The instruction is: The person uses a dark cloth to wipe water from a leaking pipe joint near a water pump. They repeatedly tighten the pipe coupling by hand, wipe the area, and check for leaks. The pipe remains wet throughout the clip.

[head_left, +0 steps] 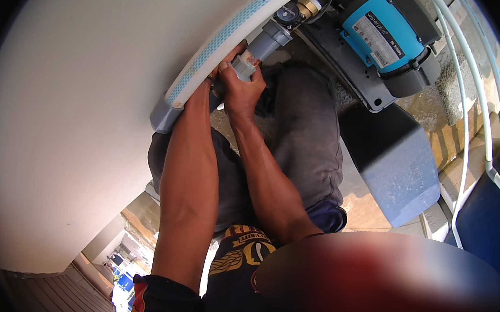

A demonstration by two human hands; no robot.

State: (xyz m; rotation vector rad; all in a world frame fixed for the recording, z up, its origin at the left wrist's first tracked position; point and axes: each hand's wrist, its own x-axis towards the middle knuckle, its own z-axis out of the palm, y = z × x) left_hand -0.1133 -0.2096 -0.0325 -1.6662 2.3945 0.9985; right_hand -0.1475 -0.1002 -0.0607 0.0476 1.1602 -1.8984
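My right hand is closed round a grey plastic pipe fitting, its thumb along the near side. Partly hidden behind a white pipe with a blue checked band, my left hand curls against the far side of the same fitting. Above it, a pale section with reddish-brown smears runs into a wider grey coupling. That coupling leads to a round black gauge-like part and a brass fitting.
A blue electric pump on a black base stands at upper right. Below it lies a grey-blue plastic cover. Thin white pipes curve down the right side. A large pale wall-like surface fills the left.
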